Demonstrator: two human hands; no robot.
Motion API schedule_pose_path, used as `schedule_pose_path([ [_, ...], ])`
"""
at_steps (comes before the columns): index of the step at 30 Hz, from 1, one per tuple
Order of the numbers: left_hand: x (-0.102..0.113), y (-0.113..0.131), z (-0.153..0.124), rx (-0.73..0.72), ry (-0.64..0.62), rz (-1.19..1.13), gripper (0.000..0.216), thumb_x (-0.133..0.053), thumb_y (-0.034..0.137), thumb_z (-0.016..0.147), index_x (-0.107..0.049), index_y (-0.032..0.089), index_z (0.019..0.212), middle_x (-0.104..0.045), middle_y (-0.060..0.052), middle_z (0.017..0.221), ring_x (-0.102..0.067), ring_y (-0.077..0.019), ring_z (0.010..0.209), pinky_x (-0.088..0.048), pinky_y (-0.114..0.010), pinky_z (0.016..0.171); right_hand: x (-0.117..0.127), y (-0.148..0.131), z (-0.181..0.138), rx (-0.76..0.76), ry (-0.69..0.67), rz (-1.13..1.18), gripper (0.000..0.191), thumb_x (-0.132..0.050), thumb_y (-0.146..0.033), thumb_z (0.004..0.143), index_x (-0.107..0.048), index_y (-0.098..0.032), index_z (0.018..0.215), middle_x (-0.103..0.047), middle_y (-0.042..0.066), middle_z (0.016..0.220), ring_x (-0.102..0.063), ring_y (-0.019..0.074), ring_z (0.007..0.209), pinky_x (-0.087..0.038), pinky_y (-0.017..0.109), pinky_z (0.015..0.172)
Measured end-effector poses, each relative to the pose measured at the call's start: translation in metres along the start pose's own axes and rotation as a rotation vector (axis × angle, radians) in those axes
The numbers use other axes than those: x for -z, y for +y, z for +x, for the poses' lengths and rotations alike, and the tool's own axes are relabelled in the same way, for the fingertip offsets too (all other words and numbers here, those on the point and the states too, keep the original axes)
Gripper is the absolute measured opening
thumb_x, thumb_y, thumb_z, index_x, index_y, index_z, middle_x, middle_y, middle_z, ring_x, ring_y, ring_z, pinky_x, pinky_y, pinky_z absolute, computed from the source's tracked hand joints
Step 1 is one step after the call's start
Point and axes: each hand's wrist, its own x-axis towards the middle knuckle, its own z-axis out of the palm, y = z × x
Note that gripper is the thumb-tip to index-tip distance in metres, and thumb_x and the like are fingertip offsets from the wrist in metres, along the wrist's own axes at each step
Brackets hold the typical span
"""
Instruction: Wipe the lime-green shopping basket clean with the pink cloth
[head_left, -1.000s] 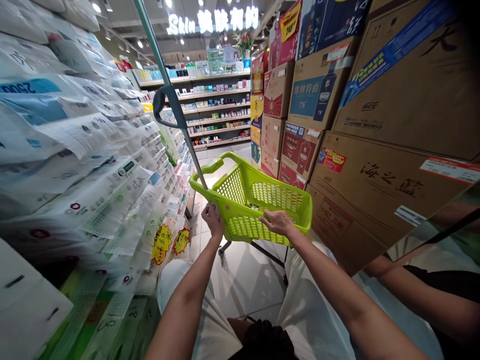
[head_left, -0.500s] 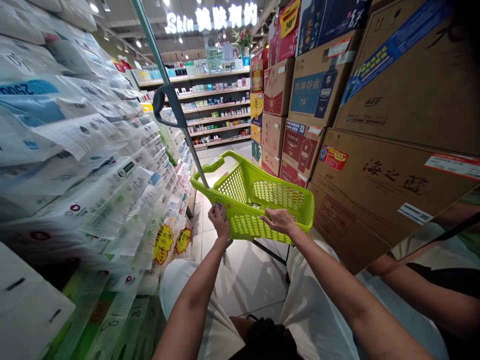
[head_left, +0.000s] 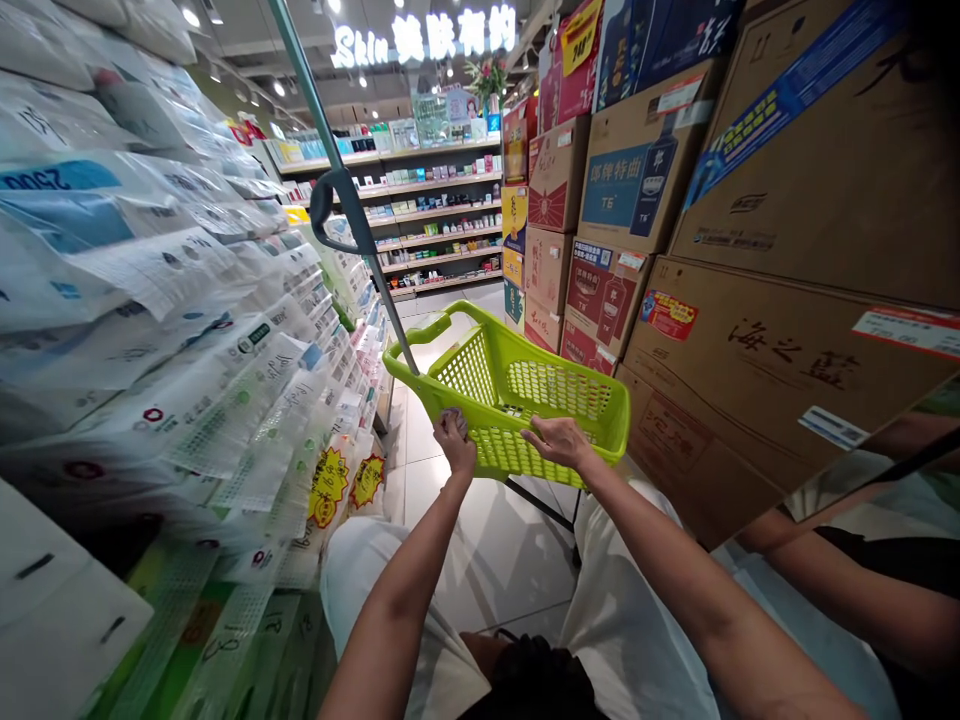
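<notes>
A lime-green plastic shopping cart basket (head_left: 566,375) with perforated sides stands in front of my knees. My left hand (head_left: 455,445) is closed on a crumpled greyish cloth (head_left: 453,418) and presses it against the near outer side of the basket, towards its left end. Over the near rim, my right hand (head_left: 559,440) grips the basket wall, thumb outside and fingers partly hidden. A grey crutch-like handle with a loop grip (head_left: 341,210) and long pole rises from the basket's left end.
Stacked plastic-wrapped paper packs (head_left: 187,300) line the left side. Cardboard cartons (head_left: 780,370) are piled high on the right. Shelves of small goods (head_left: 439,215) stand at the back, and pale floor tiles (head_left: 480,560) show below the cart.
My left hand has slid right along the basket's side with the cloth. My right hand stays on the rim, and the basket has barely shifted.
</notes>
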Motion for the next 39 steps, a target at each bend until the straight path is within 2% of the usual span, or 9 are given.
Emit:
schedule_pose_path([
  [4,-0.009,0.017,-0.028,-0.034,-0.05,0.039,0.064,-0.057,-0.001,0.066,-0.063,0.018,0.127,-0.052,-0.018,0.13,-0.05,-0.0365,0.132,-0.04,-0.057,0.116,0.002,0.0,-0.001,0.004,-0.016,-0.001,0.058,-0.02,-0.055,0.108,-0.064,-0.019,0.102,-0.077,0.009,0.089,-0.068,0.0199,0.078,-0.02,0.031,0.064],
  [10,-0.008,0.029,-0.056,-0.325,-0.296,0.033,0.059,-0.053,-0.004,0.066,-0.071,0.024,0.115,-0.058,-0.013,0.129,-0.055,-0.033,0.121,-0.047,-0.054,0.11,0.006,0.005,-0.004,0.017,-0.04,0.001,0.054,-0.019,-0.047,0.109,-0.064,-0.019,0.104,-0.078,0.009,0.094,-0.068,0.0191,0.079,-0.022,0.031,0.065],
  [12,-0.001,0.029,-0.044,-0.345,-0.212,0.022,0.059,-0.052,-0.003,0.069,-0.07,0.022,0.119,-0.056,-0.014,0.128,-0.054,-0.032,0.122,-0.048,-0.052,0.109,0.007,0.006,-0.005,0.02,-0.043,0.006,0.054,-0.019,-0.047,0.109,-0.065,-0.019,0.102,-0.077,0.009,0.093,-0.067,0.0186,0.078,-0.022,0.031,0.065],
  [15,0.011,0.035,-0.012,-0.301,0.052,0.033,0.056,-0.052,0.001,0.074,-0.065,0.017,0.125,-0.05,-0.017,0.133,-0.048,-0.034,0.13,-0.044,-0.054,0.112,0.007,0.006,-0.007,0.026,-0.035,0.017,0.054,-0.019,-0.046,0.109,-0.065,-0.019,0.101,-0.077,0.009,0.09,-0.066,0.0181,0.077,-0.022,0.031,0.065],
  [18,0.017,0.052,0.011,-0.307,0.107,0.092,0.055,-0.051,0.001,0.078,-0.064,0.016,0.129,-0.049,-0.018,0.137,-0.046,-0.0339,0.132,-0.044,-0.054,0.113,0.005,0.006,-0.008,0.04,-0.015,0.027,0.054,-0.019,-0.045,0.109,-0.065,-0.018,0.1,-0.076,0.008,0.087,-0.065,0.0178,0.074,-0.021,0.031,0.065],
  [25,0.027,0.077,-0.001,-0.678,-0.258,0.316,0.052,-0.046,-0.002,0.088,-0.07,0.024,0.127,-0.063,-0.013,0.131,-0.055,-0.0294,0.122,-0.053,-0.047,0.106,0.002,0.009,-0.01,0.092,0.025,0.048,0.052,-0.021,-0.043,0.109,-0.065,-0.018,0.096,-0.075,0.008,0.086,-0.063,0.0167,0.071,-0.021,0.03,0.065],
  [32,0.069,0.077,0.043,-0.475,-0.129,0.379,0.045,-0.044,0.004,0.093,-0.069,0.021,0.126,-0.056,-0.014,0.14,-0.051,-0.0333,0.129,-0.05,-0.051,0.108,0.0,0.018,-0.009,0.11,0.035,0.037,0.05,-0.022,-0.041,0.108,-0.064,-0.017,0.095,-0.074,0.008,0.082,-0.061,0.017,0.069,-0.021,0.031,0.065],
  [37,0.071,0.083,0.041,-0.498,-0.295,0.398,0.038,-0.048,0.007,0.096,-0.069,0.023,0.123,-0.058,-0.013,0.139,-0.052,-0.0334,0.128,-0.049,-0.052,0.11,0.0,0.023,-0.008,0.157,0.042,0.042,0.049,-0.024,-0.042,0.106,-0.064,-0.017,0.093,-0.071,0.008,0.077,-0.058,0.0165,0.066,-0.02,0.031,0.064],
  [39,0.072,0.083,0.042,-0.497,-0.292,0.425,0.035,-0.052,0.009,0.095,-0.069,0.025,0.122,-0.058,-0.012,0.14,-0.052,-0.0325,0.127,-0.048,-0.052,0.11,-0.001,0.024,-0.009,0.175,0.052,0.043,0.049,-0.025,-0.042,0.106,-0.064,-0.017,0.093,-0.071,0.008,0.076,-0.057,0.0161,0.065,-0.02,0.031,0.064],
])
